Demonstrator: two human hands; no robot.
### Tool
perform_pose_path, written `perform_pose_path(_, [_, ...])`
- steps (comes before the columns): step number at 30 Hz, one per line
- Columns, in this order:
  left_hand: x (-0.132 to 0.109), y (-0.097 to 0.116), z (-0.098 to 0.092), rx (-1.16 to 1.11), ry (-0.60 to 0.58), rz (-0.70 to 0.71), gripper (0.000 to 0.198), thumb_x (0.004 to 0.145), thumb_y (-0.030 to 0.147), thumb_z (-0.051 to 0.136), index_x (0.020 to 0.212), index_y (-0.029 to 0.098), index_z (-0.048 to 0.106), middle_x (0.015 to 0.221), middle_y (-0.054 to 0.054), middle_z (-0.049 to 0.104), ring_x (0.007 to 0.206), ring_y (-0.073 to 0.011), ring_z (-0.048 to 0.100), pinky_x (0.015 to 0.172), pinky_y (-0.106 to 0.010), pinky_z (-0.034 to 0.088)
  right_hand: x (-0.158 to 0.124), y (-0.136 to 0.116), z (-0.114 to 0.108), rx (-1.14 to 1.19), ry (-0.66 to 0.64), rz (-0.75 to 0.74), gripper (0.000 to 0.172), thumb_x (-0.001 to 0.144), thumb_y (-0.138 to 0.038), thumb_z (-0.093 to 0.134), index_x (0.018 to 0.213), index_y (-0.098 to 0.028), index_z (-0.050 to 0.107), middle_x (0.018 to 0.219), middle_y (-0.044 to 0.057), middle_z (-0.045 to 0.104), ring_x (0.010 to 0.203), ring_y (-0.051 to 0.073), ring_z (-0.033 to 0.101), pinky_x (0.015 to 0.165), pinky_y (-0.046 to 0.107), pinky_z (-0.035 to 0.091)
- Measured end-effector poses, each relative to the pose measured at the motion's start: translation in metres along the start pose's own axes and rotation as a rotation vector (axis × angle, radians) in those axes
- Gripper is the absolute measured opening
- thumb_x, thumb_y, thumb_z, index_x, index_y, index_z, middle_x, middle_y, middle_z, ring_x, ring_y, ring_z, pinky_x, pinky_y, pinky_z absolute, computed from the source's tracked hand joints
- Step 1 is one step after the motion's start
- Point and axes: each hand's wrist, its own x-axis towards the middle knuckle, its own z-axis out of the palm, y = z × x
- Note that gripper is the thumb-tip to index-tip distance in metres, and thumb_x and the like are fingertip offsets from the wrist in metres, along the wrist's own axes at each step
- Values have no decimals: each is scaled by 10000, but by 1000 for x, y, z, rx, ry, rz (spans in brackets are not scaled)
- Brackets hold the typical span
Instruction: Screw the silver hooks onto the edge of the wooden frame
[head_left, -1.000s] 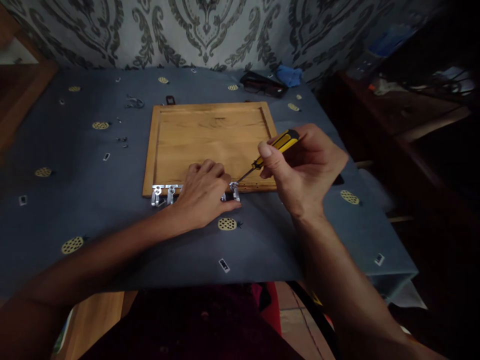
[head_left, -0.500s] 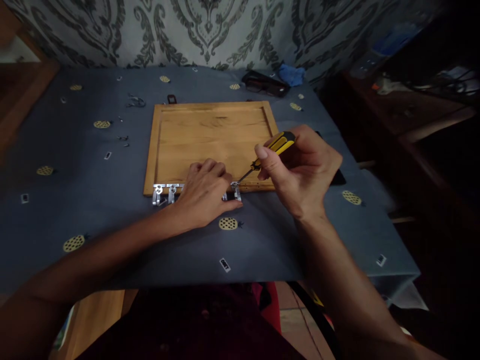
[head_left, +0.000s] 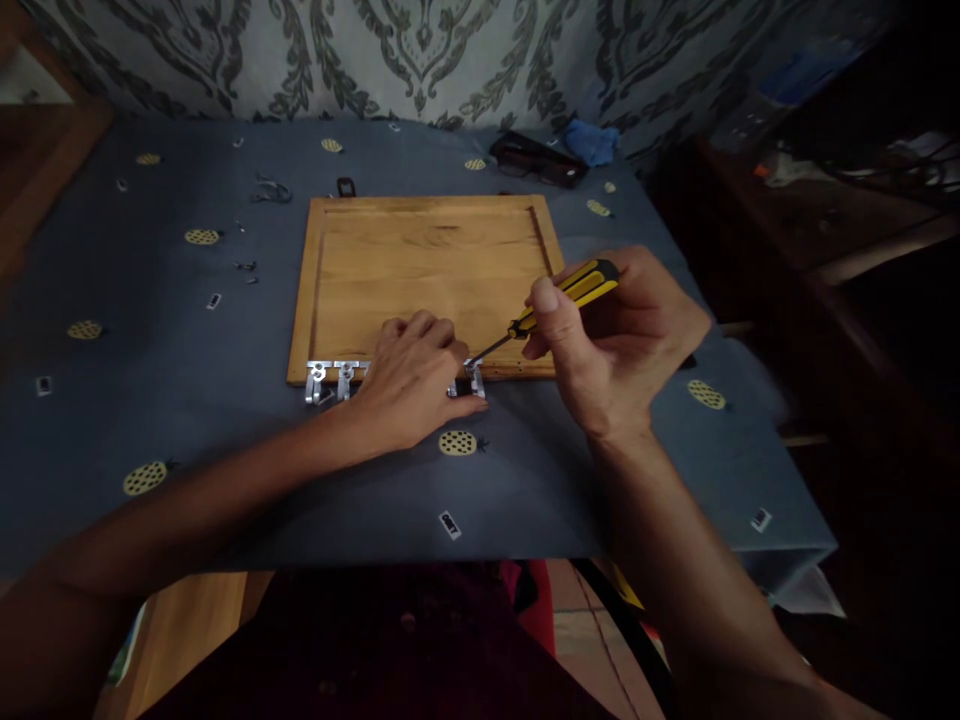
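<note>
A wooden panel (head_left: 427,265) lies flat on the blue-clothed table (head_left: 150,400). Along its near edge sits a metal hook rail (head_left: 334,378) with shiny hooks. My left hand (head_left: 412,385) is closed over the middle of that rail, pressing it to the panel's edge. My right hand (head_left: 615,335) is wrapped round a yellow and black screwdriver (head_left: 559,300). The screwdriver's tip rests on the rail's right end (head_left: 472,372), just right of my left fingers.
Small screws and metal bits (head_left: 247,268) lie on the cloth left of the panel. A dark case (head_left: 536,158) and a blue cloth (head_left: 592,140) sit at the far right by the patterned wall. A dark wooden side table (head_left: 825,250) stands to the right.
The screwdriver's handle has shifted a little in my right hand while the tip stays on the rail's right end. My left hand has held its place.
</note>
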Motion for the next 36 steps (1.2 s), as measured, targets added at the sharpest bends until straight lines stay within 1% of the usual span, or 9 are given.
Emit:
perform_pose_path(5, [0,1,0,-4,7,-1,399,862,505,761,1034,148,715,1086,-108,664,1121,-316,535,924,-437,403,1,-1,0,0,-8,7,298,793,-439,836,717,-280,596,678,-44,587,461,114,547,384,286,430])
perform_pose_path(11, [0,1,-1,3,5,-4,401,860,494,766,1041,140,713,1092,-113,667,1130,-321,542,922,-443,411,0,3,-2,-18,-11,-11,239,833,-373,809,725,-282,615,668,-46,582,485,110,542,428,295,431])
perform_pose_path(14, [0,0,0,12,23,3,392,855,502,769,1018,150,712,1076,-112,673,1114,-318,544,908,-438,413,2,3,-2,17,-34,0,251,800,-364,842,720,-274,622,665,-54,583,473,97,548,421,275,428])
perform_pose_path(17, [0,0,2,16,29,10,395,857,508,765,1022,153,709,1082,-112,673,1113,-315,543,906,-432,411,7,0,-4,60,-91,44,255,763,-409,866,742,-273,651,695,-55,614,458,88,548,396,256,436])
perform_pose_path(21, [-1,-1,4,24,43,13,388,865,506,757,1025,156,709,1082,-108,673,1104,-307,542,911,-427,410,15,-3,-13,109,-231,99,229,806,-484,814,847,-273,733,839,-31,721,466,78,589,413,245,486])
perform_pose_path(24, [-1,-2,4,27,42,16,400,860,514,760,1020,151,712,1077,-109,672,1103,-309,542,913,-432,410,19,-5,-19,141,-294,109,232,827,-471,800,774,-251,747,860,-8,751,452,82,606,425,261,511])
perform_pose_path(29, [-1,-1,4,16,19,4,415,848,522,771,1025,150,716,1092,-109,672,1125,-319,548,921,-444,416,18,-5,-20,101,-244,63,202,794,-434,842,714,-271,754,681,-23,690,463,103,579,400,274,476])
perform_pose_path(32, [-1,-2,3,14,23,10,407,856,518,765,1035,155,712,1101,-107,675,1131,-318,553,925,-445,422,14,-5,-16,50,-183,46,202,738,-441,880,698,-294,749,666,-26,671,459,120,541,380,305,416])
perform_pose_path(36, [-1,-1,3,16,29,10,392,863,500,764,1047,157,708,1123,-112,679,1131,-315,549,924,-444,424,9,-4,-10,-62,-91,-13,316,676,-480,910,622,-283,668,602,-28,601,486,141,493,444,347,381])
